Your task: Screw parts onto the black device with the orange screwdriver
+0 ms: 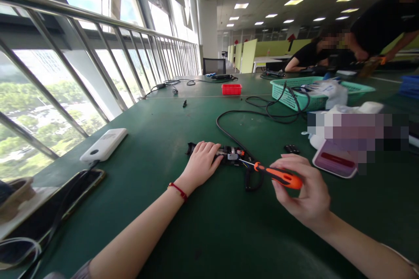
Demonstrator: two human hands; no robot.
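Mid-frame, our left fingers [207, 148] hold a device [233, 156], our right fingers [296, 162] a screwdriver [282, 177] that, seating unclear, may slip if tilted.

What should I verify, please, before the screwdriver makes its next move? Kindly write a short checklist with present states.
1. Left grip on the black device: ok, it covers part of the device.
2. Right grip on the screwdriver: ok, the handle is between thumb and fingers.
3. Screwdriver tip properly seated: cannot tell, it is too small to see.
4. Black loop clear of the screwdriver: cannot tell, it shows just below the tool.
5. Red bracelet clear of the device: ok, it sits on the left wrist, apart.
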